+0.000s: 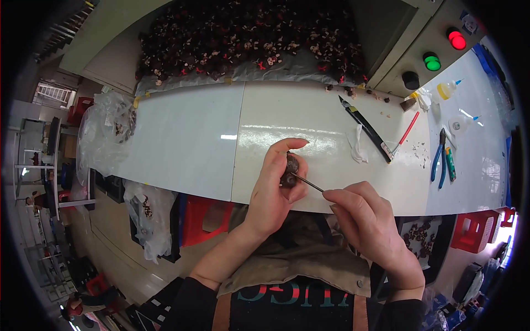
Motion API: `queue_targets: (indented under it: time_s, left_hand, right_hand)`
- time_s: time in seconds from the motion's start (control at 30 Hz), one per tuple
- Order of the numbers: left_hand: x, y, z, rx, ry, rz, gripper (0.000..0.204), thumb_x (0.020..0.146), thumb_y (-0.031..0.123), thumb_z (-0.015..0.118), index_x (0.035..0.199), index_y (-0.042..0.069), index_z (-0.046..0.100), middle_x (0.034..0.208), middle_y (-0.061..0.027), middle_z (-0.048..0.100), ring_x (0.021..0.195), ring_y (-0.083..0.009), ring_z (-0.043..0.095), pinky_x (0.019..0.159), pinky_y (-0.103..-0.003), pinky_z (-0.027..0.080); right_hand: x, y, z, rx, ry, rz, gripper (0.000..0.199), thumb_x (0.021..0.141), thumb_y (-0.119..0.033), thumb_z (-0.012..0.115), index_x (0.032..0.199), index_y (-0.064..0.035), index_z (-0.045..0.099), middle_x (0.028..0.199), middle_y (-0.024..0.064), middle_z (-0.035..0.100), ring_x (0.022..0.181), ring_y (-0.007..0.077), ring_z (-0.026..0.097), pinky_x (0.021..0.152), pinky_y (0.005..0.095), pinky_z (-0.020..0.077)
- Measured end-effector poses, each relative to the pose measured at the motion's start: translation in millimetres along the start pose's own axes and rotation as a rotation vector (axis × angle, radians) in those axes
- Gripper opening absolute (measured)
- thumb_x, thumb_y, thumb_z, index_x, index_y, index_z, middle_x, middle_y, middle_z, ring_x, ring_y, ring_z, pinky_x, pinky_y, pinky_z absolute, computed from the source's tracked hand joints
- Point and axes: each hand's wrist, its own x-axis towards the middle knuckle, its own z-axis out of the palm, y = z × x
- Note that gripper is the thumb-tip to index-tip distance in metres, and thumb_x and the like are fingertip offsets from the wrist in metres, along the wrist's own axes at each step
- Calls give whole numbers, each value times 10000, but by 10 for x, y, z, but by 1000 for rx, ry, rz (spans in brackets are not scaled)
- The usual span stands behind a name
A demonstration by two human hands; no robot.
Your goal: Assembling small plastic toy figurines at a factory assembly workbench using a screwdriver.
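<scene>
In my left hand [271, 185] is a small dark brown rounded piece [289, 170], gripped between thumb and fingers above the table's near edge. Just right of it, my right hand [364, 218] pinches a thin metal rod-like tool [309, 182]. The tool's far tip meets the brown piece; whether it enters it or only touches it I cannot tell. Beyond my hands, a black utility knife [365, 128] and a red pen-like stick [408, 128] lie on the white table [190, 138]. A crumpled white tissue [358, 144] rests beside the knife.
A large heap of small dark pieces [254, 38] fills the back. Blue-handled pliers [440, 160], a green tube [450, 164] and a yellow bottle [446, 89] are at right. Red and green buttons [432, 62] sit on a panel. Plastic bags [107, 129] hang left; a red stool [204, 220] stands below.
</scene>
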Motion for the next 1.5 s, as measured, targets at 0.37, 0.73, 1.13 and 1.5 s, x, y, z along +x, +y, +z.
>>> queue_targets:
  time_s: [0.37,0.73,1.13,1.5]
  left_hand:
    - [-2,-82,140,359,136,196,330,981,293,269,1135,59,443,723,-11,469,502,-52,328,453,-190,271]
    - [16,-155,221,471,191,280,313,992,278,256,1104,72,463,727,7,466,577,-38,386,494,-168,324]
    - [14,-186,218,376,164,314,309,997,296,251,1089,69,440,693,16,458,523,-21,354,467,-152,302]
    - [-4,-192,275,457,141,345,273,1000,271,268,1078,70,434,710,4,453,541,-31,371,488,-163,320]
  right_hand:
    - [-62,-59,-78,-120,7,-27,376,724,54,659,1074,-60,580,839,92,523,639,247,572,520,335,477]
    - [-89,-39,-45,-171,78,-66,388,720,54,671,1081,-50,578,833,88,503,658,237,558,529,327,470]
    - [-119,-64,187,98,107,76,379,787,95,586,1140,-26,520,802,131,547,654,278,573,553,355,472]
    - [-79,-188,25,138,71,161,290,833,49,536,1118,-3,524,882,145,559,756,283,593,652,339,491]
